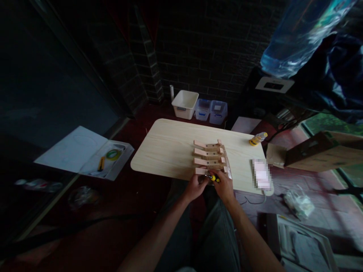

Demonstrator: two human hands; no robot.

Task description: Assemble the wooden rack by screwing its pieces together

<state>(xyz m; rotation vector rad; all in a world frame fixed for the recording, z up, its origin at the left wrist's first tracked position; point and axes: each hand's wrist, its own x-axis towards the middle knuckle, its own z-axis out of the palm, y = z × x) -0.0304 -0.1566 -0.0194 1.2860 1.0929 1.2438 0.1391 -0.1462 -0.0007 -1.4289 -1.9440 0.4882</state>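
Observation:
A wooden frame (209, 152) with several short parallel slats stands at the table's front edge. My right hand (225, 187) grips a screwdriver (214, 178) with a yellow and black handle, its metal tip pointing left. Close to that tip, my left hand (195, 188) has its fingers closed beside the nearest slat (200, 171). Whatever the left fingertips pinch is too small and dark to make out. Dark holes or screw heads show along the crosspieces. Part of the frame's near end is covered by my hands.
The pale table (167, 145) also bears a yellow-capped bottle (258, 139) and a pixelated phone-like object (261, 173) with a cable. An open white case (119, 160) lies left. Plastic bins (184, 104) stand behind, cardboard box (320, 153) at right, water jug (295, 41) above.

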